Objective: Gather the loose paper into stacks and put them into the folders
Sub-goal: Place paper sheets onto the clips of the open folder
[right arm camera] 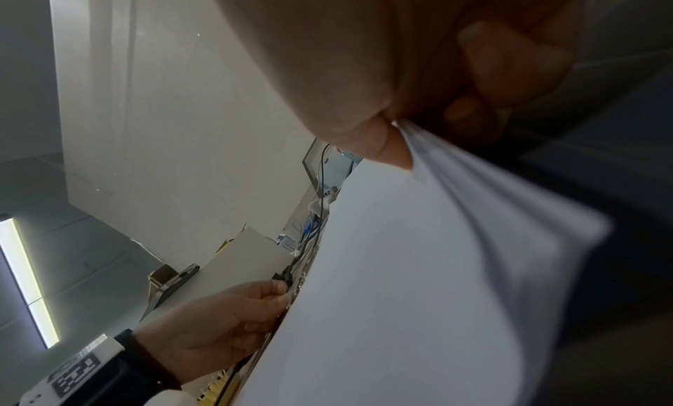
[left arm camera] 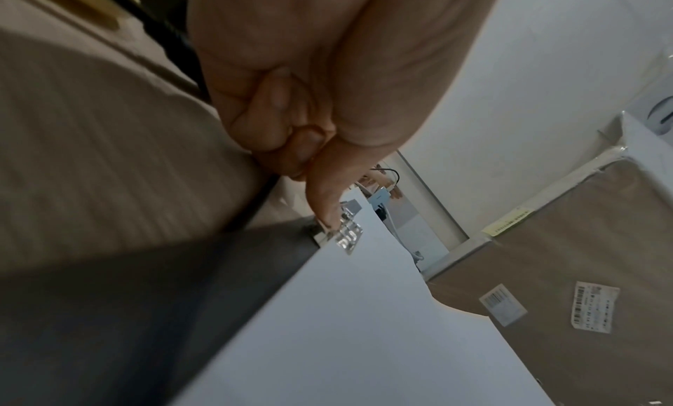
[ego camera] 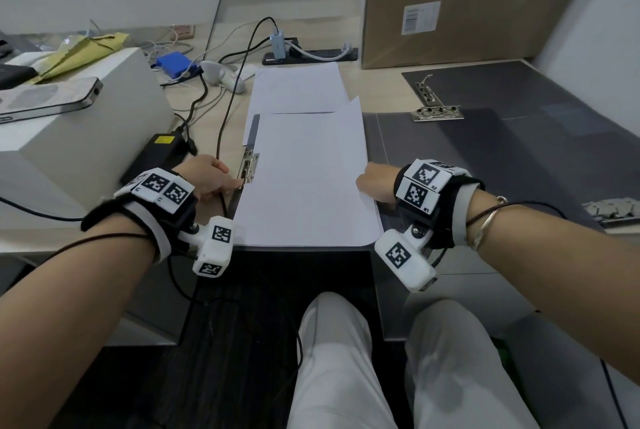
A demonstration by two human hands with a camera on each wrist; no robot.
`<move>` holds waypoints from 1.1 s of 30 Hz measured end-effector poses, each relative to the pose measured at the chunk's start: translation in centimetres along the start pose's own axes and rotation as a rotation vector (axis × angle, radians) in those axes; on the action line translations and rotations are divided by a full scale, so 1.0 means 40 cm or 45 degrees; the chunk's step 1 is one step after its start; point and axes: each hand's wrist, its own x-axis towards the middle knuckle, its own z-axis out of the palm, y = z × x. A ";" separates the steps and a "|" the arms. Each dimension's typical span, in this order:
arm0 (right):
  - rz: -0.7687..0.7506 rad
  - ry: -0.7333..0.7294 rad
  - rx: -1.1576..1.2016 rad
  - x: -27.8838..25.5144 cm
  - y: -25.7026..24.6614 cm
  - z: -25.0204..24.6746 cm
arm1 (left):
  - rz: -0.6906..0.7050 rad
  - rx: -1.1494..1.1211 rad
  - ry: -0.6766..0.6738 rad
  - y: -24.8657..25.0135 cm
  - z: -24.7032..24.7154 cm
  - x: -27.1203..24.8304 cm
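A stack of white paper (ego camera: 304, 179) (left arm camera: 364, 326) (right arm camera: 418, 282) lies on a dark folder (ego camera: 255, 127) (left arm camera: 163, 297) in front of me. My left hand (ego camera: 232, 182) (left arm camera: 309, 167) has its fingers curled, and its thumb is on the folder's metal clip (ego camera: 250, 169) (left arm camera: 347, 235) at the stack's left edge. My right hand (ego camera: 367, 181) (right arm camera: 393, 141) pinches the stack's right edge, thumb on top, and lifts it slightly. More loose sheets (ego camera: 298, 89) lie behind. A second dark folder (ego camera: 519, 151) lies open on the right, its clip (ego camera: 436, 110) bare.
A white box (ego camera: 86, 137) with a phone (ego camera: 52, 99) on top stands at the left. A black power brick (ego camera: 159, 148) and cables lie beside it. A power strip (ego camera: 308, 54) and a tall cardboard box (ego camera: 467, 2) stand at the back.
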 end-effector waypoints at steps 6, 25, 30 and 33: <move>0.170 0.031 0.425 -0.021 -0.011 -0.005 | 0.003 -0.017 -0.039 -0.003 0.001 -0.006; 0.184 -0.020 1.085 -0.058 0.120 -0.026 | -0.094 -0.100 -0.100 0.066 -0.005 -0.063; 0.151 0.037 1.213 -0.047 0.171 -0.081 | -0.030 -0.154 -0.037 0.134 -0.039 -0.078; 0.191 0.130 1.317 -0.008 0.199 -0.138 | 0.087 -0.274 0.025 0.190 -0.050 -0.059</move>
